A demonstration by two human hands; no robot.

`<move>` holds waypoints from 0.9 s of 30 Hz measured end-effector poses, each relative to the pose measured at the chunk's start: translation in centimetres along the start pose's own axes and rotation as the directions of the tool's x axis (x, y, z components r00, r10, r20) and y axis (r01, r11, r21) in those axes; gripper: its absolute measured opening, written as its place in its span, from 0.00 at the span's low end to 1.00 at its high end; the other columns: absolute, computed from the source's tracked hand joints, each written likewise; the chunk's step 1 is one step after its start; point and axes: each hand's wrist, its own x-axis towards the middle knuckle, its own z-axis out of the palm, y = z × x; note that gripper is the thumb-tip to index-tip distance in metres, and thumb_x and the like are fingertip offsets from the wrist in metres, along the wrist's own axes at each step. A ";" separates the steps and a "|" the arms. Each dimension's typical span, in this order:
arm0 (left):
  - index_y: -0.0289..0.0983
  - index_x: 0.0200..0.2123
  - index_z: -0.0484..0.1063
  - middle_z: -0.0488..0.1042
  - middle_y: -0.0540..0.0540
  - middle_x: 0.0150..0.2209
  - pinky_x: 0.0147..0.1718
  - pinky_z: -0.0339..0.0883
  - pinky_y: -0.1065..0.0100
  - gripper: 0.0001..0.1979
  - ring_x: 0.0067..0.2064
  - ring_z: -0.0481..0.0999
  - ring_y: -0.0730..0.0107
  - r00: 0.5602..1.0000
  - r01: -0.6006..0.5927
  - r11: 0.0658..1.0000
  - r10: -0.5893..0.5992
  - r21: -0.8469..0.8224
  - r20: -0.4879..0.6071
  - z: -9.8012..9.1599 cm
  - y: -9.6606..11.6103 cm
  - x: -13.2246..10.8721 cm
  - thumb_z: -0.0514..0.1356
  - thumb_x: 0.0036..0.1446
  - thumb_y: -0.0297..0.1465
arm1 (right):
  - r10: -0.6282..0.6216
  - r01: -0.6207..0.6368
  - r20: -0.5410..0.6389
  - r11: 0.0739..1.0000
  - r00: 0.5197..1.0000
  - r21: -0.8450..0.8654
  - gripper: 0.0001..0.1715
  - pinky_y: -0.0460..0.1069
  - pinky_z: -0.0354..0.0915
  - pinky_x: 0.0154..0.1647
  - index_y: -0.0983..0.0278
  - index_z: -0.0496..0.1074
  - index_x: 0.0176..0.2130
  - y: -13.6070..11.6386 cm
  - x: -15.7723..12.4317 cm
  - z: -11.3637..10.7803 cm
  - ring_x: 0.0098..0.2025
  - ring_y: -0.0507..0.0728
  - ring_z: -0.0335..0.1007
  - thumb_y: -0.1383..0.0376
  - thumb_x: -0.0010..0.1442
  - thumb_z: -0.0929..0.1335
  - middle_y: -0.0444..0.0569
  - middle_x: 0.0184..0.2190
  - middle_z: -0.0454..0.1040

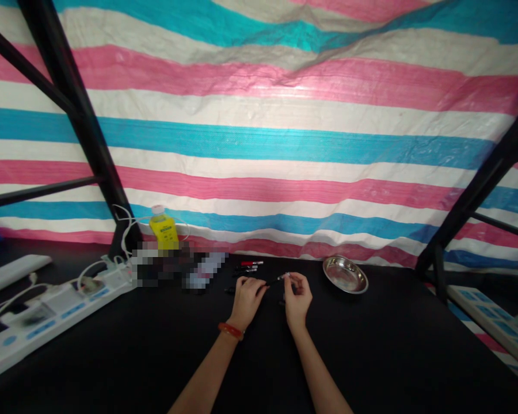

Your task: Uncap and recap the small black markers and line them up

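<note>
A slim black pen (274, 282) with a silvery end spans the gap between my two hands, just above the black table. My left hand (247, 300), with an orange-red bangle at the wrist, pinches its dark end. The fingers of my right hand (297, 296) are closed on the silvery end; the exact tip is hidden by them. Beyond my left hand lie a red pen (251, 263) and black-and-silver pens (246, 269). A small dark piece (230, 290) lies just left of my left hand, too indistinct to name.
A shallow round metal dish (345, 275) stands right of my hands. At the left are a white power strip (64, 316) with cables, a yellow bottle (164, 230) and blurred-out items. Another power strip (487, 313) lies at right. Black frame bars and a striped sheet stand behind.
</note>
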 end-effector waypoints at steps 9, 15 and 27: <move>0.40 0.35 0.72 0.76 0.47 0.38 0.45 0.57 0.56 0.06 0.42 0.72 0.63 0.997 0.056 0.994 -0.051 0.098 -0.055 -0.5 0.0 0.1 0.55 0.57 0.28 | 0.001 -0.001 0.026 1.000 1.000 0.016 0.12 0.48 0.67 0.33 0.66 0.68 0.31 0.0 -0.1 0.2 0.30 0.53 0.70 0.58 0.52 0.69 0.47 0.27 0.72; 0.40 0.50 0.66 0.70 0.43 0.51 0.48 0.60 0.59 0.16 0.51 0.68 0.61 0.992 -0.078 0.988 0.091 0.136 -0.092 -0.3 -0.1 0.1 0.54 0.58 0.31 | -0.060 0.074 0.123 0.991 0.991 -0.114 0.12 0.50 0.67 0.36 0.66 0.71 0.31 0.4 -0.5 0.1 0.33 0.55 0.72 0.58 0.53 0.68 0.50 0.29 0.75; 0.41 0.50 0.67 0.73 0.45 0.47 0.43 0.66 0.63 0.17 0.46 0.72 0.67 0.995 -0.086 0.996 0.085 -0.006 -0.059 -0.1 -0.3 -0.2 0.47 0.62 0.27 | -0.155 0.238 0.344 0.947 0.926 -0.217 0.08 0.51 0.66 0.40 0.62 0.73 0.31 0.4 -0.9 0.1 0.34 0.55 0.71 0.61 0.56 0.66 0.47 0.30 0.75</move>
